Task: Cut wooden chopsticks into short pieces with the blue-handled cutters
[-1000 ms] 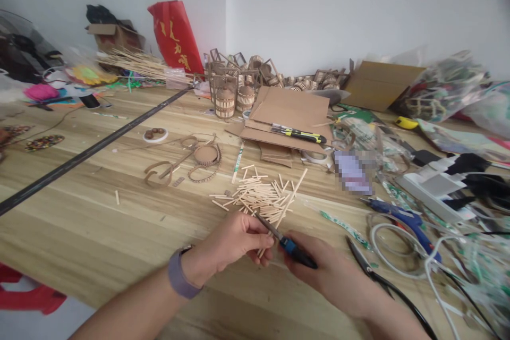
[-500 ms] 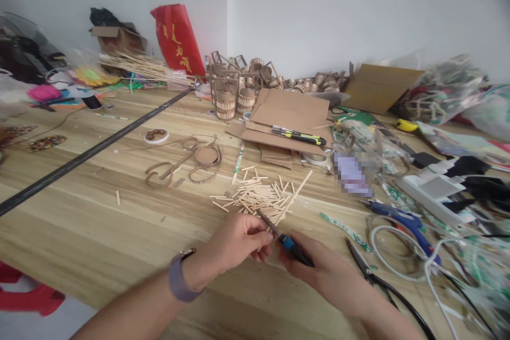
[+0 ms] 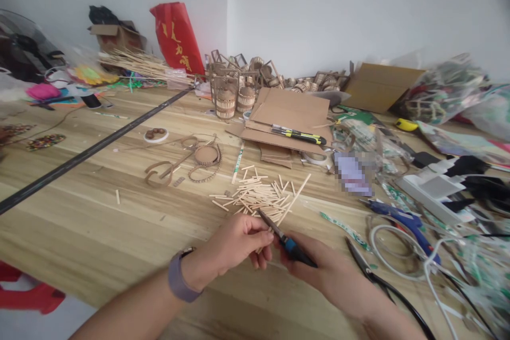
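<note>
My left hand (image 3: 237, 241), with a watch on its wrist, pinches a short thin wooden stick (image 3: 260, 249); most of it is hidden by the fingers. My right hand (image 3: 319, 261) is wrapped round the blue and black handle of a file (image 3: 295, 252). Its narrow dark metal blade slants up and left, against or just over the stick at my left fingertips; I cannot tell if they touch. Just beyond both hands lies a loose pile of short wooden sticks (image 3: 257, 195), with one longer stick (image 3: 298, 194) at its right side.
Bent strips and rings (image 3: 207, 156) lie left of the pile. Behind it are cardboard sheets (image 3: 290, 111) bearing utility knives, and small woven baskets (image 3: 225, 103). Black-handled scissors (image 3: 360, 260), a blue glue gun (image 3: 398, 215) and cables crowd the right. A black bar (image 3: 99, 141) crosses the left.
The file has shifted very slightly right and downward with my right hand. My left hand stays nearly still, its lower fingers a little lower. The pile lies as before.
</note>
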Demonstrator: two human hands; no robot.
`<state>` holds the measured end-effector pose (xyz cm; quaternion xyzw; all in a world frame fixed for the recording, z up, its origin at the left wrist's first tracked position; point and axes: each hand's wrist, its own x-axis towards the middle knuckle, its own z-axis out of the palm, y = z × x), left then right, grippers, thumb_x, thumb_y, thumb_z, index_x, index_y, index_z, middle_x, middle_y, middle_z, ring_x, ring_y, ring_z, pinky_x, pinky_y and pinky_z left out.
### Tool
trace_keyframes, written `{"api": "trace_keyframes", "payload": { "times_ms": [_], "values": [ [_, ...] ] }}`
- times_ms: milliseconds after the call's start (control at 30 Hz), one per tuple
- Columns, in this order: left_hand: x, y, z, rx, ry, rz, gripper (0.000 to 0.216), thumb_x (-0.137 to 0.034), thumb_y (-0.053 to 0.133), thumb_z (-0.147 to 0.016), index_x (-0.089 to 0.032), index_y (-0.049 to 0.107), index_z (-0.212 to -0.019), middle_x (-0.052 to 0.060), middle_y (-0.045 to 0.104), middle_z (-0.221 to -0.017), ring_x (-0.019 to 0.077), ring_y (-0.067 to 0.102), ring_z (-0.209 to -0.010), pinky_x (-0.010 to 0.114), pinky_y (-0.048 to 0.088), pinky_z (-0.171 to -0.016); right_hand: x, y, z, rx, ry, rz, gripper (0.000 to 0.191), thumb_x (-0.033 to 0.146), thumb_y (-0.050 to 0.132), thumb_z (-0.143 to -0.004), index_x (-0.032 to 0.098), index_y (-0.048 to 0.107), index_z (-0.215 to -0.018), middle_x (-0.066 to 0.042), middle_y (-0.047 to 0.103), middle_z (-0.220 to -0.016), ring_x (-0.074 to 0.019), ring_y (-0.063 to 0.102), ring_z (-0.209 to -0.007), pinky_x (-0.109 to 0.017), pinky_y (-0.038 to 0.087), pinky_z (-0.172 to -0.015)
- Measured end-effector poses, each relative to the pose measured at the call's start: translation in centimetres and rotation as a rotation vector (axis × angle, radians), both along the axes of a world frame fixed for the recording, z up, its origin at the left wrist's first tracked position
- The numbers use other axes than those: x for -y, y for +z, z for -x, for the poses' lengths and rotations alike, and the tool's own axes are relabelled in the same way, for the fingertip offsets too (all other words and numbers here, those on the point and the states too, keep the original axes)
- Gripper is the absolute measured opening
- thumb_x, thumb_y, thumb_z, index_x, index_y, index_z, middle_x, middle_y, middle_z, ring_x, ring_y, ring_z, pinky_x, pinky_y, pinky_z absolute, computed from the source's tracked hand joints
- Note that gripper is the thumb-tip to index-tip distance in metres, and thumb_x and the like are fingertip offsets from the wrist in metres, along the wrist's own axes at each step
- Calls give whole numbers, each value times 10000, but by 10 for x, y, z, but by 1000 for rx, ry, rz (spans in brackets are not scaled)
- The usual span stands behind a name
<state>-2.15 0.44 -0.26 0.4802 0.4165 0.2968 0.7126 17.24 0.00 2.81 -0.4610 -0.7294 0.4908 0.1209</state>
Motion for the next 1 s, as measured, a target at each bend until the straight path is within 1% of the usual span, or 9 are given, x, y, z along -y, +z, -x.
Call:
{"api": "trace_keyframes", "payload": {
  "times_ms": [133,333,500,633,700,800,867,933,1000],
  "values": [
    [1,0,0,-7,-1,-9,318,-413,627,-770,-138,570,-619,-11,579,-547,75,538,-451,176,396,-435,3,-9,1,64,-22,-115,146,173,480,-761,199,595,-846,-6,633,-792,-179,537,-748,-271,410,-686],
    [0,-3,0,-43,0,-27,308,-402,601,-786,-145,556,-623,-16,567,-541,74,522,-444,182,383,-440,4,-12,6,43,-39,-139,149,137,470,-750,198,583,-825,-4,636,-791,-180,551,-752,-273,420,-689],
    [-2,3,2,-16,50,-67,362,-478,613,-774,-144,555,-647,-9,566,-564,72,502,-460,188,376,-457,1,-6,5,-12,-42,-94,145,249,502,-828,200,596,-926,-25,663,-893,-195,579,-821,-286,445,-731],
    [-5,10,6,66,181,-85,370,-506,623,-769,-137,589,-759,-20,564,-605,73,496,-491,191,383,-487,-5,-11,-13,-17,-81,-88,180,350,529,-862,201,611,-921,-25,657,-871,-201,599,-819,-294,477,-726],
    [-7,9,8,39,199,-74,342,-478,605,-788,-136,594,-799,-18,572,-622,77,501,-504,192,379,-490,-8,-15,-23,0,-162,-190,225,405,511,-888,202,607,-905,-30,661,-844,-207,615,-798,-308,492,-718],
    [-6,4,6,-88,89,-73,280,-416,539,-843,-143,580,-797,1,608,-650,82,497,-501,191,357,-476,-9,-20,-29,43,-315,-472,270,422,484,-913,210,570,-1055,-67,688,-933,-228,657,-856,-345,517,-758],
    [-3,1,3,-197,-8,-138,270,-382,481,-885,-152,570,-774,16,642,-685,85,493,-498,193,354,-476,-5,-22,-25,47,-281,-656,282,368,492,-918,222,520,-1157,-119,657,-1156,-251,643,-1040,-368,516,-846],
    [1,0,0,-298,-81,-224,270,-346,432,-916,-159,578,-789,16,665,-708,92,498,-501,197,361,-483,-1,-25,-17,49,-181,-799,269,292,490,-923,230,492,-1184,-147,544,-1365,-260,554,-1224,-377,492,-936],
    [4,0,-3,-391,-114,-311,260,-302,409,-927,-168,593,-801,8,669,-702,106,528,-533,204,374,-514,4,-31,-9,80,-128,-876,255,234,482,-923,223,482,-1178,-153,537,-1377,-259,539,-1247,-377,489,-953]
  ]
}}
